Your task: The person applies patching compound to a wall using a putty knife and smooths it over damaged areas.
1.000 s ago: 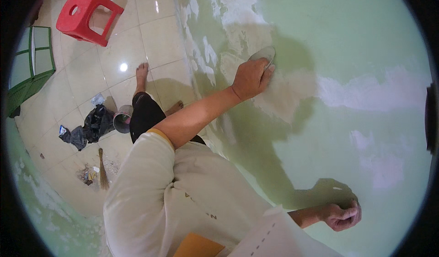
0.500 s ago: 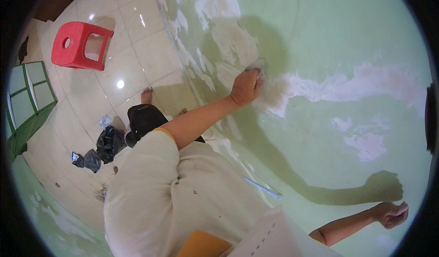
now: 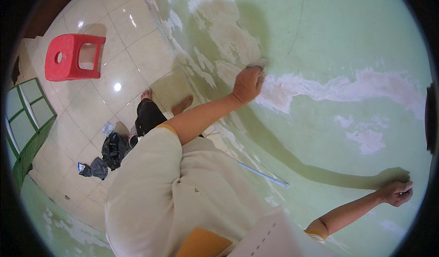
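1. Two hands well apart: left hand clamped on a small grey piece, right hand farther along, curled into a loose fist; impossible to tell whether around anything or touching the wall.
2. Grey piece apparently against the green wall, where upper whitish patch meets long whitish band; too blurred for naming its exact kind.
3. Main danger, by judgement: gouging the patch or the band by tilting the piece onto an edge or pressing unevenly.
4. Also possible: losing hold of the piece through a slack or off-centre grip, hard to judge from above.
5. Risk of knocking the thin blue rod beside the shirt by leaning in.
6. Risk of tripping on the black bags near the dark trouser leg by stepping sideways unawares.
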Available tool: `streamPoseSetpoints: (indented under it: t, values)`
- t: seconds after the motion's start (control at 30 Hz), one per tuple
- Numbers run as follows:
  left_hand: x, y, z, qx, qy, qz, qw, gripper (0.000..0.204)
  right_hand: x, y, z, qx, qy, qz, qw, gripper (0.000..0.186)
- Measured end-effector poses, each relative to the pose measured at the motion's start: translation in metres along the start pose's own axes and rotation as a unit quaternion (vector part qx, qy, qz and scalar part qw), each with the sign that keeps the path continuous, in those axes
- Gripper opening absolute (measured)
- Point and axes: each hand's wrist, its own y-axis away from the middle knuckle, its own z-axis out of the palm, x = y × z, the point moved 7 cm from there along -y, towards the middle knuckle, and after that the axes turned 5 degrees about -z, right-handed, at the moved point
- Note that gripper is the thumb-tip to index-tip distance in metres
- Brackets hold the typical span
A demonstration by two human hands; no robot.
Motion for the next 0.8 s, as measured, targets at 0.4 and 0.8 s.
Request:
streamPoseSetpoints:
  t: [0.4, 0.8]
  values:
    - [-0.042, -0.008, -0.007, 0.109, 0.01, -0.02, 0.994, 0.027, 0.013, 0.0, 0.004, 0.017, 0.005, -0.027, 0.999, 0.029]
    - [-0.088, -0.011, -0.005, 0.164, 0.026, -0.14, 0.976, 0.027, 0.017, -0.001, 0.002, 0.017, 0.002, -0.009, 1.0, 0.033]
